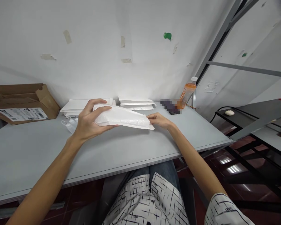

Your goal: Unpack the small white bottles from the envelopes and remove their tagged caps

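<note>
A white padded envelope (pixel 124 117), bulging at its left part, is held above the grey table (pixel 121 150). My left hand (pixel 89 118) is wrapped round its left end, thumb and fingers on opposite faces. At the right end, the fingers of my right hand (pixel 159 120) pinch the envelope's edge, beside a small flap that sticks out. What is inside the envelope is hidden.
An open cardboard box (pixel 23 103) stands at the back left. Flat white envelopes (pixel 71 106) and another stack (pixel 137 103) lie by the wall. Clear plastic pieces (pixel 70 125) lie behind my left hand. A dark blurred object (pixel 172 107) and an orange drink bottle (pixel 187 93) are back right.
</note>
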Motion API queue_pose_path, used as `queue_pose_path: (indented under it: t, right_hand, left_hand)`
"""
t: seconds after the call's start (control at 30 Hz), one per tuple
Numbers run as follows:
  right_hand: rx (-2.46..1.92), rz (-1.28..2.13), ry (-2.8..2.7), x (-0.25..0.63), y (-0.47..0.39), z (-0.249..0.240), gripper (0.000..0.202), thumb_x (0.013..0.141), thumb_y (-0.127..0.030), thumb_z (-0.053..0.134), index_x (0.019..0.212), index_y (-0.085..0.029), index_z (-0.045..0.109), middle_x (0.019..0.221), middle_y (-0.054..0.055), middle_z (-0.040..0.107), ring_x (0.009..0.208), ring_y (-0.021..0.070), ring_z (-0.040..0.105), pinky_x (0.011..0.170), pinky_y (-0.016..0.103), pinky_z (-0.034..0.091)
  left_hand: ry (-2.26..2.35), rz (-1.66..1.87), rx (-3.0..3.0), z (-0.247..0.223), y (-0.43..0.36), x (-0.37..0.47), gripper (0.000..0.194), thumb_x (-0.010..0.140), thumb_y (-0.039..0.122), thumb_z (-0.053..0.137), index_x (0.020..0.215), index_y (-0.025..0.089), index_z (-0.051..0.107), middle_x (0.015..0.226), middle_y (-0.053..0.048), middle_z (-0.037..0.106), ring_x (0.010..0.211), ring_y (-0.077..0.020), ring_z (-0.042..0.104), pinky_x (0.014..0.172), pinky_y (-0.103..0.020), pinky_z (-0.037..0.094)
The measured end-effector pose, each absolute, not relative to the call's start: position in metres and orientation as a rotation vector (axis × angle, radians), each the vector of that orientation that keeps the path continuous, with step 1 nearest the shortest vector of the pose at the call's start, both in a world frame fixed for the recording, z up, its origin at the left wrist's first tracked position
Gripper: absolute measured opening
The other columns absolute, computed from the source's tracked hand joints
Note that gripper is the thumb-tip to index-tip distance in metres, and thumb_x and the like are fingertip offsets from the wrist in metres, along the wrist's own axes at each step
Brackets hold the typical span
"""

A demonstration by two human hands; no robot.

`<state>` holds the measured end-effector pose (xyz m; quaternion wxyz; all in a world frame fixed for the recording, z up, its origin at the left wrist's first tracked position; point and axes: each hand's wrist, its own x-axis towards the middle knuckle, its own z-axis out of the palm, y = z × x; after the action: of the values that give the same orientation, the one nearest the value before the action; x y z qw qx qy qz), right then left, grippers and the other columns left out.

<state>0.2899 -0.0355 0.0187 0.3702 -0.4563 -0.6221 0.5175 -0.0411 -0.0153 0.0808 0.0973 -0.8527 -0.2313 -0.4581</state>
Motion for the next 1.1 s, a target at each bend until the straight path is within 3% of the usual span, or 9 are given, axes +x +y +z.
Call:
queue_pose_path:
  t: [0.13, 0.43, 0.6, 0.73, 0.97, 1.1]
  right_hand:
    - [-1.146, 1.356, -1.581, 0.289, -0.037, 0.021, 0.024, 0.071, -0.030, 0.075, 0.091, -0.017, 0.077, 0.083, 0.002, 0.071, 0.066, 0.0101, 0.056, 0.060, 0.023, 0.042]
    - [-1.198, 1.382, -1.624, 0.291, -0.034, 0.017, 0.013, 0.067, -0.021, 0.075, 0.078, -0.016, 0.076, 0.073, 0.001, 0.069, 0.068, 0.0113, 0.059, 0.067, 0.024, 0.046]
    - [-1.185, 1.415, -1.542, 0.292, -0.037, 0.023, 0.019, 0.070, -0.030, 0.078, 0.081, -0.014, 0.075, 0.076, 0.003, 0.069, 0.068, 0.0120, 0.060, 0.067, 0.026, 0.052]
    - [-1.122, 1.357, -1.406, 0.295, -0.038, 0.028, 0.027, 0.069, -0.038, 0.080, 0.080, -0.014, 0.070, 0.082, 0.005, 0.068, 0.078, 0.0178, 0.067, 0.068, 0.032, 0.058]
    - [-1.105, 1.153, -1.173, 0.302, -0.040, 0.036, 0.038, 0.066, -0.046, 0.083, 0.080, -0.015, 0.064, 0.090, 0.009, 0.070, 0.078, 0.0236, 0.073, 0.061, 0.029, 0.058]
    - [-1.153, 1.114, -1.211, 0.303, -0.039, 0.033, 0.039, 0.066, -0.046, 0.082, 0.081, -0.015, 0.065, 0.092, 0.009, 0.069, 0.077, 0.0232, 0.073, 0.060, 0.029, 0.057]
  left_hand:
    - [-0.695, -1.373, -2.509, 0.079, -0.014, -0.040, 0.044, 0.074, 0.057, 0.073, 0.106, 0.030, 0.061, 0.118, -0.006, 0.057, 0.105, -0.0253, 0.060, 0.079, -0.038, 0.055]
    - [-0.634, -1.385, -2.484, 0.075, -0.011, -0.038, 0.044, 0.074, 0.055, 0.074, 0.106, 0.028, 0.062, 0.118, -0.007, 0.059, 0.104, -0.0257, 0.061, 0.077, -0.037, 0.055]
    - [-0.718, -1.418, -2.478, 0.075, -0.005, -0.045, 0.043, 0.072, 0.057, 0.075, 0.104, 0.029, 0.064, 0.119, -0.005, 0.059, 0.102, -0.0248, 0.061, 0.080, -0.037, 0.054]
    - [-0.722, -1.415, -2.401, 0.077, 0.002, -0.053, 0.044, 0.070, 0.054, 0.078, 0.103, 0.027, 0.066, 0.119, -0.007, 0.060, 0.101, -0.0249, 0.062, 0.079, -0.037, 0.054]
    - [-0.809, -1.379, -2.124, 0.096, 0.029, -0.095, 0.051, 0.067, 0.057, 0.079, 0.101, 0.020, 0.069, 0.118, -0.010, 0.062, 0.105, -0.0250, 0.061, 0.081, -0.037, 0.053]
    - [-0.974, -1.342, -2.039, 0.110, 0.069, -0.139, 0.055, 0.067, 0.064, 0.074, 0.098, 0.020, 0.070, 0.116, -0.006, 0.063, 0.102, -0.0202, 0.059, 0.089, -0.040, 0.051]
